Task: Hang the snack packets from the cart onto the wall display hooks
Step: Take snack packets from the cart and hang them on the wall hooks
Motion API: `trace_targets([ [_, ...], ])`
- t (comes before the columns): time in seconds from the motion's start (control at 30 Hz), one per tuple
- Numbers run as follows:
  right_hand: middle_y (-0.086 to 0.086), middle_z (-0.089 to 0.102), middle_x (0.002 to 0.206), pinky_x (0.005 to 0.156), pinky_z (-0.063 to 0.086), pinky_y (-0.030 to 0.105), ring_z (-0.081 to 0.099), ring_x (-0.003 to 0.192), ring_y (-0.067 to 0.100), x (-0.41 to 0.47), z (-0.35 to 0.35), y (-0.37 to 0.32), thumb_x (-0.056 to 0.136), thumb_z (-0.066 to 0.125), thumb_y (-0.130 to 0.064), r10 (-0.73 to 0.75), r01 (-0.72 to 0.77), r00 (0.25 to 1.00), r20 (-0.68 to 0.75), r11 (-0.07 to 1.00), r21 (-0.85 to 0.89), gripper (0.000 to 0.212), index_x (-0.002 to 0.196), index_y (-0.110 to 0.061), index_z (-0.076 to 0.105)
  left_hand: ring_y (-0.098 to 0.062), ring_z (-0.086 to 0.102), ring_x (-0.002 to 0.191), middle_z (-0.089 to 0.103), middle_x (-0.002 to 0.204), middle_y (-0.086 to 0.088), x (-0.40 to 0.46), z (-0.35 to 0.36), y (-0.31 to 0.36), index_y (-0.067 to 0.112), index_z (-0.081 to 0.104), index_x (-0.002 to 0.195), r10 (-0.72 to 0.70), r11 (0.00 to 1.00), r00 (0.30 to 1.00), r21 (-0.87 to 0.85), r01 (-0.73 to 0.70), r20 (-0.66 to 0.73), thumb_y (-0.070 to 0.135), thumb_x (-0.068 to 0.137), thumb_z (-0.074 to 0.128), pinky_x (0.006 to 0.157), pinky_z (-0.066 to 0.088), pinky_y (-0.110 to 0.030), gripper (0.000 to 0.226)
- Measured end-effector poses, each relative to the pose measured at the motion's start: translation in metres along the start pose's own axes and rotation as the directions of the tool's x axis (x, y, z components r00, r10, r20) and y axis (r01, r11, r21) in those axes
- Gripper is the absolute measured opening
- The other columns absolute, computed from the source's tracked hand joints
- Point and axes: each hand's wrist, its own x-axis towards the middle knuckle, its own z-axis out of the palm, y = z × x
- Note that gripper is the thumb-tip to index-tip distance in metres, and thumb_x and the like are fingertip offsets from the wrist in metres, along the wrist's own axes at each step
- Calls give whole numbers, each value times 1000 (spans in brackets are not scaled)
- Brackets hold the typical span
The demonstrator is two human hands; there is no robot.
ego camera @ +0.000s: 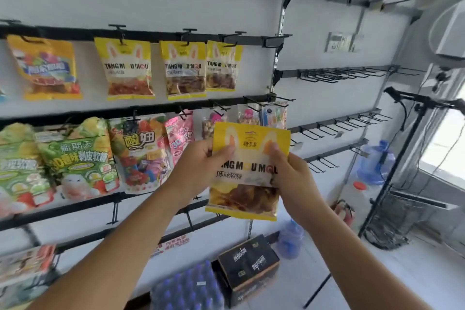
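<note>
While both hands, left (201, 158) and right (289, 171), pinch the yellow packet (247, 171) upright before the wall hooks (254, 102), a missed hanging hole could drop it.

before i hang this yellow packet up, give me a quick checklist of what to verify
1. Both hands holding the yellow foil snack packet: ok, left hand and right hand pinch its sides.
2. Packet upright, print facing out: ok.
3. Hang hole in the top edge: cannot tell.
4. Matching yellow packets on the upper black rail: ok, three hang there.
5. Free black wire hook next to them: ok, bare.
6. Packet lifted to that hook: not ok, it is well below.
</note>
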Motion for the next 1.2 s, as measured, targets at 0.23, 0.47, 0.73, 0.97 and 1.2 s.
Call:
trace_targets([
  [0.23,7,73,72,81,59,53,72,75,27,69,-22,-16,97,56,-48,-68,66,990,123,998,17,45,66,-17,67,-33,68,91,71,100,-22,44,25,17,9,76,96,25,1000,985,11,-24,-173,40,94,61,76,58,-38,35],
  [0.47,3,77,84,82,59,46,74,81,18,148,-20,-21,97,55,-48,-153,160,970,188,987,-22,40,89,-13,72,3,66,69,75,88,-3,105,30,13,13,75,98,107,994,967,5,-109,-232,35,96,60,57,48,-11,26],
  [0.73,0,77,94,86,58,49,74,90,20,231,-4,-35,101,52,-40,-259,273,943,210,961,-38,27,94,-24,72,-32,69,90,73,96,-16,187,22,11,11,72,98,136,988,943,-31,-153,-304,44,93,62,82,55,-51,35],
  [0.97,9,76,88,79,56,61,73,85,34,281,21,-44,99,54,-44,-293,304,942,161,952,-47,32,89,-19,71,-35,69,91,74,94,-14,237,8,9,17,74,95,155,987,914,17,-160,-374,47,93,62,84,54,-53,32],
  [1.2,12,75,81,77,56,61,71,84,39,335,37,-65,98,57,-38,-336,334,938,84,942,34,32,74,-21,69,4,60,91,60,103,17,284,-2,11,29,50,126,229,972,849,161,-172,-476,40,95,62,74,47,-18,35],
])
